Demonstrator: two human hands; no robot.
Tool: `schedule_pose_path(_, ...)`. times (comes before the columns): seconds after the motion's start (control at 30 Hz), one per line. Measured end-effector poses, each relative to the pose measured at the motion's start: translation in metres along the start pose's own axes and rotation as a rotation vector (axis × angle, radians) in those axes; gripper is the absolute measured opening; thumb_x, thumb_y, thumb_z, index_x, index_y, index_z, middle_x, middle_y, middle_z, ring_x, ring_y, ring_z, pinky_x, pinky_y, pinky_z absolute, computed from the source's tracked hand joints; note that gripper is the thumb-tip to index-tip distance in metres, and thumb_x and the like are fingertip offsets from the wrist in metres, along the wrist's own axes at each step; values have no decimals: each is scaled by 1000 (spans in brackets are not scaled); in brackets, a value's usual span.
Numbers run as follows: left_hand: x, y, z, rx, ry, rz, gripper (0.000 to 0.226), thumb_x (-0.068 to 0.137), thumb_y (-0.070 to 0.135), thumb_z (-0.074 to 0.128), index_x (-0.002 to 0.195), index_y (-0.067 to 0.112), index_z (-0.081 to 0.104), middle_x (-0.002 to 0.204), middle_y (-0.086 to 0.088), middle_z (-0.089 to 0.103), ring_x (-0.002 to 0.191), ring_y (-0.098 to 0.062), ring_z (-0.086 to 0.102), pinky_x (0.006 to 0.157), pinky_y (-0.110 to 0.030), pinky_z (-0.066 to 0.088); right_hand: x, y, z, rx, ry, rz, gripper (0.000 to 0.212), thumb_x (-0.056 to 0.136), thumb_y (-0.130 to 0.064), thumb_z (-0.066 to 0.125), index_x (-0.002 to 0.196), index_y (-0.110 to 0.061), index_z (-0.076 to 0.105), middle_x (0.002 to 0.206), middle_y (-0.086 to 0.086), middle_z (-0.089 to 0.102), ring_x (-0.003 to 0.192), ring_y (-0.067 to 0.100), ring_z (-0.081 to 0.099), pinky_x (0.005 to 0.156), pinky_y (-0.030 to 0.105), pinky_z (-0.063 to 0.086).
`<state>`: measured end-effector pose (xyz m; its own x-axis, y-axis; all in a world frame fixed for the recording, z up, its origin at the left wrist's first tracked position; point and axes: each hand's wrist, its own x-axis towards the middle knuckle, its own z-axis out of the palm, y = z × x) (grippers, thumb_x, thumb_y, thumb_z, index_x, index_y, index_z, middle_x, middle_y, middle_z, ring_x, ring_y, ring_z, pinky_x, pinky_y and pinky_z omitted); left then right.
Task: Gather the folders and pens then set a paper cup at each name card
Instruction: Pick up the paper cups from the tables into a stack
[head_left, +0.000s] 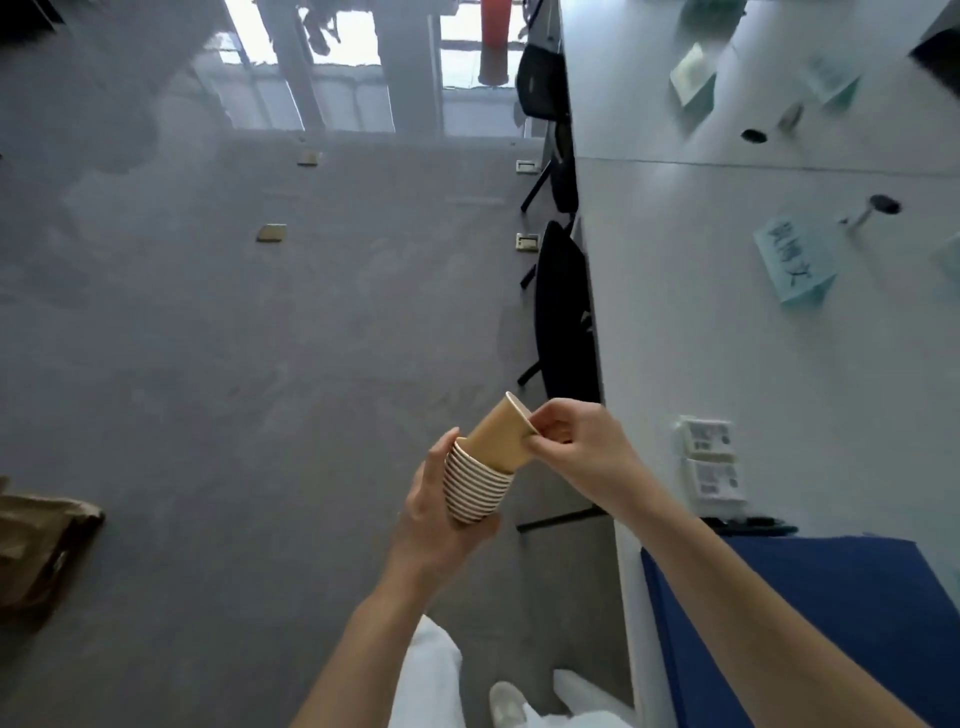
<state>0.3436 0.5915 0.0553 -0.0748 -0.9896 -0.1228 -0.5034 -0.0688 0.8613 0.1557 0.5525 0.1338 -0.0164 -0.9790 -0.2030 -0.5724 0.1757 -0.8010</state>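
While the person stands beside the long white table (675, 312), the left hand (441, 514) is wrapped around a nested stack of brown paper cups (475, 488), and the right hand (571, 436) pinches the rim of the top brown paper cup (501, 436), which sits partly drawn out. That cup is held over the grey floor, just off the table edge, its long axis tilted, mouth up and to the right toward the table. A stack of blue folders (831, 623) lies gathered on the near end, so the collecting looks done. The pale green folded name card (795, 260) has no cup beside it; placing cups appears barely begun.
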Motion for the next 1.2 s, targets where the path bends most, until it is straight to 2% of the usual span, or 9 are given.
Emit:
schedule_pose_path(0.27,149,-3,-59,107,-171,135,98,61,30,80,143,44,27,126,13,50,105,-9,55,84,-31,50,106,-38,12,59,284,151,10,82,-13,65,88,-19,69,77,-11,69,73,-6,63,63,5,47)
schedule_pose_path(0.33,184,1,-62,124,-212,170,98,63,28,81,144,43,28,125,13,50,104,-8,54,83,-31,50,124,-41,9,92,352,187,11,82,-12,65,87,-21,68,75,-15,67,72,-8,62,62,3,45)
schedule_pose_path(0.47,243,13,-53,134,-296,196,100,64,29,84,146,41,27,125,12,49,106,-8,52,87,-28,47,153,-36,-8,143,470,249,10,84,-14,66,91,-21,67,78,-12,68,76,-3,64,65,6,46)
schedule_pose_path(0.67,327,38,-10,162,-417,244,100,64,37,86,144,43,26,120,10,53,105,-11,56,89,-33,50,208,10,-61,228,666,376,14,84,-11,67,97,-14,69,83,-4,69,81,13,67,76,23,51)
schedule_pose_path(0.8,376,62,19,183,-431,246,99,64,35,84,143,46,25,122,11,52,108,-11,55,91,-34,50,251,56,-94,-24,706,476,10,84,-10,62,93,-9,67,82,5,68,76,22,60,70,24,41)
schedule_pose_path(0.9,411,86,37,201,-457,254,99,65,36,85,143,47,25,124,13,52,110,-9,54,93,-34,49,284,94,-115,-163,676,556,9,83,-10,58,91,-10,63,87,11,69,82,32,63,67,30,45)
schedule_pose_path(0.97,432,98,48,211,-485,260,99,64,37,84,142,49,24,126,14,52,111,-9,53,93,-36,49,304,116,-128,-280,650,592,10,83,-9,54,91,-9,61,89,13,66,86,35,60,63,31,42)
schedule_pose_path(1.07,458,110,64,216,-508,263,98,63,38,83,141,51,25,126,13,53,113,-10,53,94,-39,49,325,140,-138,-459,595,608,10,82,-7,53,88,-7,61,91,13,65,90,37,56,67,35,42)
schedule_pose_path(1.2,480,116,79,238,-531,256,99,64,37,83,142,52,23,126,13,52,113,-9,53,95,-38,49,341,159,-139,-593,505,622,8,73,0,60,78,-7,62,78,12,65,83,38,60,64,36,45)
